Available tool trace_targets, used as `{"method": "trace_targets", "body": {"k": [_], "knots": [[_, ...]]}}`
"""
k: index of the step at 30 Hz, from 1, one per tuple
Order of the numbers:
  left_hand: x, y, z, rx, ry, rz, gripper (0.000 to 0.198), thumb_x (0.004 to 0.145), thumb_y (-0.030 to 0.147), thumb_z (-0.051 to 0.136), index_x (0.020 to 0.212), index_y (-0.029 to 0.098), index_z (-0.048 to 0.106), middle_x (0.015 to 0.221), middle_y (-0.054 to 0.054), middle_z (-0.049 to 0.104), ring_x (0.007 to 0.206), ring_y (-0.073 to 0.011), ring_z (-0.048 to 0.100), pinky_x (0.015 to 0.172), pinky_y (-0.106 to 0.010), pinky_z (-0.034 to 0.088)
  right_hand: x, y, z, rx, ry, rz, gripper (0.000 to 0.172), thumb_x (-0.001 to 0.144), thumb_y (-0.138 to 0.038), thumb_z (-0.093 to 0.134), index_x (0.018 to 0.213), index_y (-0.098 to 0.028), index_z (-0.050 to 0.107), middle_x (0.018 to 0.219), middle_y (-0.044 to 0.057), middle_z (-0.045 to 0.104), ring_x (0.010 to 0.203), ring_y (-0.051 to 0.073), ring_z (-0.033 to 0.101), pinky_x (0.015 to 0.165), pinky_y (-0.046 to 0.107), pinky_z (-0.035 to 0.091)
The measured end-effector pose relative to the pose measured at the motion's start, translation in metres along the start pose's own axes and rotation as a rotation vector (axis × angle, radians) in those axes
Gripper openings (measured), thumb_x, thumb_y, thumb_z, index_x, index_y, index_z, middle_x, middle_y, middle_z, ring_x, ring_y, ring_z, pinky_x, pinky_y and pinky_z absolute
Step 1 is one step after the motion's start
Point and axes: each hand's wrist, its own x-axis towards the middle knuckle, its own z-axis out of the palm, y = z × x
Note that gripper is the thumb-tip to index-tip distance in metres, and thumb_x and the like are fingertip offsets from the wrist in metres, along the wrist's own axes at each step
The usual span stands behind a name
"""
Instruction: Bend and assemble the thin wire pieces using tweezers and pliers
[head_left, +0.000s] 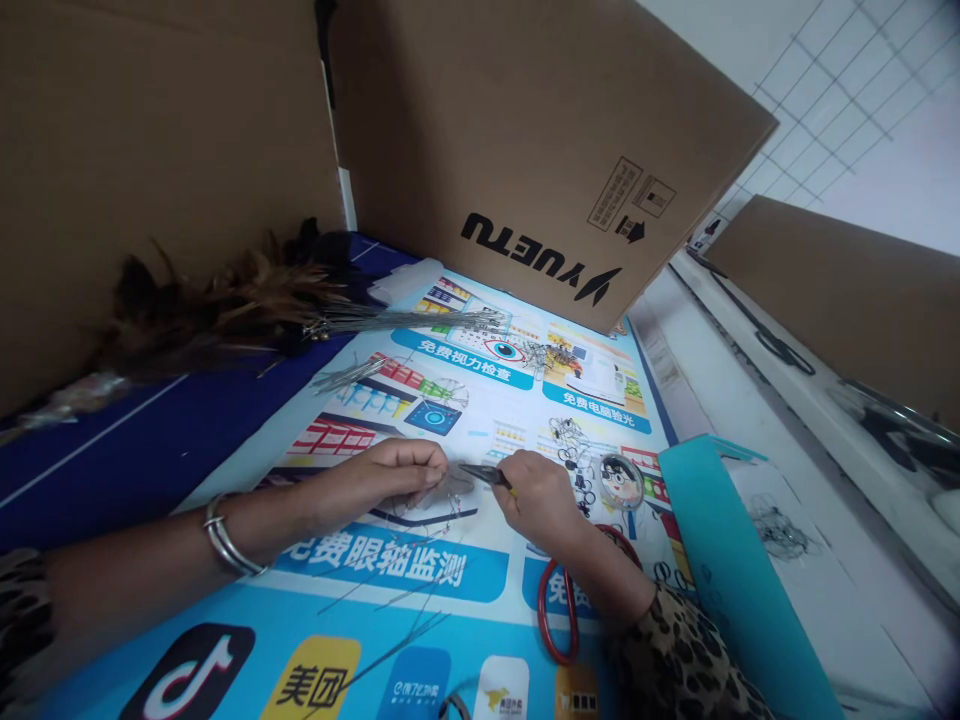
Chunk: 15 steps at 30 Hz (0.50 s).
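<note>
My left hand point(401, 472) is closed in a pinch on a thin beaded wire, whose strands hang below the fingers over the printed sheet. Gripped in my right hand point(541, 500) is a pair of pliers point(481, 473), its dark jaws pointing left, close to my left fingertips. Whether the jaws touch the wire I cannot tell. Beneath my right forearm lies a red-handled tool point(543, 628), partly hidden by the arm. Loose thin wires point(409, 640) lie on the sheet in front of my left hand.
A tall cardboard panel point(525, 130) stands behind the printed sheet point(405, 612). Brown feathers point(232, 300) and a wire bundle point(427, 319) lie at the back left. Small black rings point(581, 465), a round tin point(622, 482) and an open teal box point(742, 570) are on the right.
</note>
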Motion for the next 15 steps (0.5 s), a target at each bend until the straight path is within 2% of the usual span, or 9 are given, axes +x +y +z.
{"method": "trace_targets", "body": {"k": [9, 15], "knots": [[-0.002, 0.009, 0.001, 0.083, -0.014, -0.029, 0.021, 0.083, 0.036, 0.051, 0.079, 0.015, 0.053, 0.061, 0.004, 0.044, 0.053, -0.0076, 0.035, 0.049, -0.020, 0.024, -0.001, 0.000, -0.006, -0.022, -0.060, 0.019, 0.015, 0.084, -0.030, 0.047, 0.083, -0.018, 0.056, 0.082, 0.004, 0.060, 0.077, 0.016, 0.052, 0.062, 0.024, 0.032], [0.003, 0.007, -0.001, 0.064, 0.009, -0.018, 0.024, 0.084, 0.036, 0.049, 0.072, 0.015, 0.051, 0.063, 0.002, 0.047, 0.057, -0.0094, 0.040, 0.052, -0.021, 0.030, 0.000, -0.001, -0.011, 0.013, -0.129, 0.066, 0.019, 0.085, -0.034, 0.046, 0.086, -0.018, 0.056, 0.083, 0.004, 0.060, 0.076, 0.016, 0.053, 0.061, 0.024, 0.033]]}}
